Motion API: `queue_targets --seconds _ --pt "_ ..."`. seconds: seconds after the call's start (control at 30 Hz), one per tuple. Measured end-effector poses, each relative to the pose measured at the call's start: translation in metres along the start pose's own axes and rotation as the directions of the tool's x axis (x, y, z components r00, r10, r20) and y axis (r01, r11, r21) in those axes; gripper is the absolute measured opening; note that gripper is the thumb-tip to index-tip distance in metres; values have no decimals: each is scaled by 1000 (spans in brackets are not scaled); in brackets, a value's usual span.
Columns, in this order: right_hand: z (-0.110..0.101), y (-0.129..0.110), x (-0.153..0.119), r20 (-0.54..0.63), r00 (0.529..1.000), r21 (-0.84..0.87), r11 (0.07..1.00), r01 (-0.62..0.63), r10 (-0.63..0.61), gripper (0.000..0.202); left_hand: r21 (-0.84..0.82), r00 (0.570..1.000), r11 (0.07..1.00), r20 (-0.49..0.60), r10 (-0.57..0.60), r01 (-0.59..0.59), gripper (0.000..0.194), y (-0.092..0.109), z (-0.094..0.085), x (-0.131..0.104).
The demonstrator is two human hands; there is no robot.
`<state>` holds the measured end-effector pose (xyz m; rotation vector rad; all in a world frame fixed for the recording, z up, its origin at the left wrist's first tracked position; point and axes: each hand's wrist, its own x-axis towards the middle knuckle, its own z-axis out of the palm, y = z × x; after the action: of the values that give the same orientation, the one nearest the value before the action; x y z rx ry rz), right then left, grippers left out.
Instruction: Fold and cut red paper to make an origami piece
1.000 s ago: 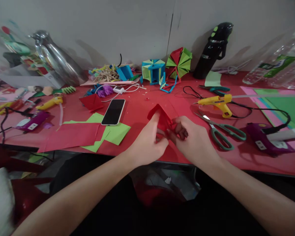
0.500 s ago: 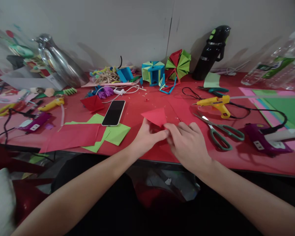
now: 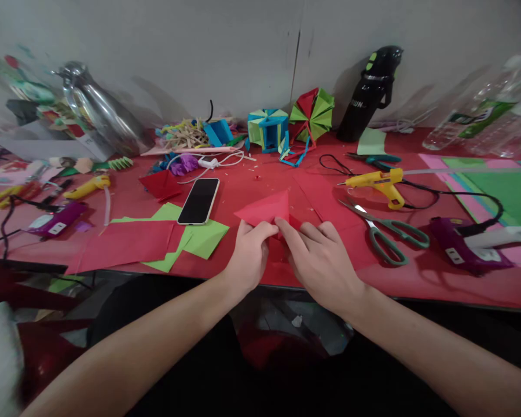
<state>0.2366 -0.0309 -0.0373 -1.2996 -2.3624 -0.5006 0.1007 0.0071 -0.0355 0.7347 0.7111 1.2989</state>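
Note:
A folded red paper (image 3: 267, 207) is held between both hands near the table's front edge. My left hand (image 3: 252, 252) grips its lower left side, with the thumb on the near edge. From the right, my right hand (image 3: 323, 260) pinches the same paper, its index finger close to my left thumb. The fingertips under the paper are hidden. Flat red sheets (image 3: 325, 200) lie just right of the paper. A phone (image 3: 198, 201) rests to the left, beside green paper pieces (image 3: 206, 238) and a red sheet (image 3: 125, 246).
Open scissors (image 3: 384, 229) and a yellow glue gun (image 3: 380, 184) lie to the right, with a purple power block (image 3: 469, 246) beyond. A black bottle (image 3: 369, 95), folded paper shapes (image 3: 269, 130) and a metal jug (image 3: 106, 110) stand at the back.
The folded paper has turned and shifted slightly left, showing a wider face. My left hand has moved a little left, its thumb now higher on the paper. My right index finger has shifted left.

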Motion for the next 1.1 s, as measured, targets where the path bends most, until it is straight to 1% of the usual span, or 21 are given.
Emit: queue_targets --seconds 0.17,0.33,0.4,0.47,0.5,0.53,0.57,0.6,0.63,0.67,0.7,0.73,0.77,0.8,0.83,0.87,0.9,0.93,0.97,1.03,1.1 --pt "3 -2 -1 -8 1000 10 1000 22 -22 56 -33 990 998 -129 -53 49 21 3 4 1" --pt "11 -2 -5 53 998 183 983 -30 21 69 144 989 989 -143 -25 46 26 -7 -8 5" --pt "12 -2 -5 59 996 306 948 -88 73 74 242 996 970 -95 -1 24 23 -9 -12 7" --pt "11 0 -4 54 982 452 872 -185 180 75 352 998 934 55 42 -59 16 -4 -14 9" --pt "9 3 -2 63 962 535 805 -257 266 74 427 985 894 157 74 -135 19 0 -14 8" --pt "7 8 0 89 929 623 708 -332 358 73 515 957 824 268 106 -236 27 7 -13 8" --pt "5 14 2 134 878 710 574 -409 460 72 624 923 702 363 130 -344 34 14 -13 6" --pt "3 22 4 205 819 774 424 -471 536 70 723 882 514 439 173 -461 37 21 -12 4" --pt "1 30 5 290 777 828 261 -496 559 66 774 828 293 533 177 -561 41 28 -13 2" --pt "0 39 6 366 748 864 97 -495 553 58 772 773 96 605 192 -628 40 35 -13 0" --pt "-1 48 6 443 730 869 -47 -493 520 49 735 712 -49 670 210 -677 37 40 -14 -2" --pt "-1 57 6 521 713 843 -152 -516 470 45 683 652 -141 728 213 -716 34 45 -16 -4" --pt "0 64 5 611 678 788 -228 -572 409 46 641 600 -194 766 232 -743 33 48 -18 -4" --pt "0 70 4 683 640 729 -275 -627 352 47 616 563 -215 784 263 -758 35 51 -21 -3" --pt "2 74 3 735 604 677 -302 -671 307 47 613 546 -215 782 299 -760 37 54 -23 -1" --pt "3 77 2 775 571 632 -310 -710 271 50 629 550 -200 764 337 -752 38 56 -27 2" --pt "5 78 1 797 551 604 -301 -738 248 53 659 577 -172 734 359 -732 38 58 -31 7" --pt "8 79 1 808 542 589 -278 -759 233 57 697 625 -135 699 348 -704 36 59 -35 12" --pt "10 78 0 811 539 583 -246 -775 227 59 729 680 -95 670 297 -678 31 60 -40 18" --pt "15 77 0 808 540 582 -181 -793 235 58 790 787 -35 612 74 -612 24 59 -50 30" --pt "18 76 -1 805 533 579 -150 -801 263 51 820 819 -42 566 -93 -571 19 57 -59 38"
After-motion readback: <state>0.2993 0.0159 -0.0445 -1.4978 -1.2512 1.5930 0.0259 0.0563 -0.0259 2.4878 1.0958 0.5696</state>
